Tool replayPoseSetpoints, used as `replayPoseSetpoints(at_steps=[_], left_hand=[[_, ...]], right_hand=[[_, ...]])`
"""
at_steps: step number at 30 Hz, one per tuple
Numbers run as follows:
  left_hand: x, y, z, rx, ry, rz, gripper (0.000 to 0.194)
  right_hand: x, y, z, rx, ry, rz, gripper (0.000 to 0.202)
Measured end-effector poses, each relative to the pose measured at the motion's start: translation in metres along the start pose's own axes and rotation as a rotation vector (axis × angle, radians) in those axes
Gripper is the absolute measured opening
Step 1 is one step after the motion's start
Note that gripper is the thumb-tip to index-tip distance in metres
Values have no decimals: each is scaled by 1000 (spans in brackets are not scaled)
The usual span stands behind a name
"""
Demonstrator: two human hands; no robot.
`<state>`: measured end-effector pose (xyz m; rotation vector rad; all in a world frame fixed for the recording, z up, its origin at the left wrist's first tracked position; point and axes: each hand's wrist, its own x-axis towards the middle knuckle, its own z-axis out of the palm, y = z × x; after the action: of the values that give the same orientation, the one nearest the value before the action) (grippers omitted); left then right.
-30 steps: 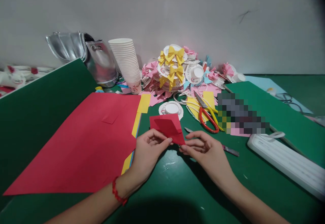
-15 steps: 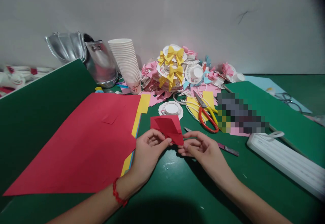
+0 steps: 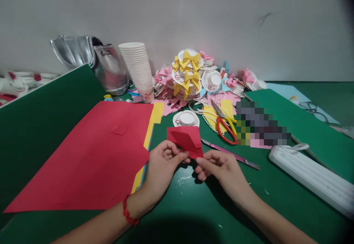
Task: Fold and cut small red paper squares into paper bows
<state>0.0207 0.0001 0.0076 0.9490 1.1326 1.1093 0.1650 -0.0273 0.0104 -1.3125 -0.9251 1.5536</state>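
Note:
A small folded piece of red paper (image 3: 186, 140) is held up over the table, between both hands. Its lower left edge is pinched by my left hand (image 3: 167, 162), with the thumb in front. At the lower right corner, my right hand (image 3: 218, 164) grips it between thumb and fingers. Just behind the paper sits a white paper-cup hat on a scalloped base (image 3: 187, 118). A purple-handled craft knife (image 3: 235, 156) lies beyond my right hand. Large red sheets (image 3: 91, 159) are spread out left of my left hand.
Red-handled scissors (image 3: 226, 135) lie at centre right, near yellow paper and white cord. Stacked cups (image 3: 136, 70), a silver bag (image 3: 110, 66) and a pile of bow-decorated hats (image 3: 190, 74) stand along the wall. A white power strip (image 3: 312, 177) is at the right.
The small red paper has shifted slightly right and its right side is flatter. My right hand's fingers have moved lower and closed on its corner, uncovering more of the craft knife.

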Motion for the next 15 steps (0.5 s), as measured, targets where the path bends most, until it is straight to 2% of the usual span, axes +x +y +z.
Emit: replayPoseSetpoints(at_steps=[3,7,15], left_hand=[[0,-1,-1,-15,-11,35,33],[1,-1,-1,3,2,50,30],[-1,1,1,38,37,18,30]], right_hand=[[3,1,-4,20,-44,48,29],[7,3,-9,26,-102,59,32],[5,3,-3,-105,-64,-8,33]])
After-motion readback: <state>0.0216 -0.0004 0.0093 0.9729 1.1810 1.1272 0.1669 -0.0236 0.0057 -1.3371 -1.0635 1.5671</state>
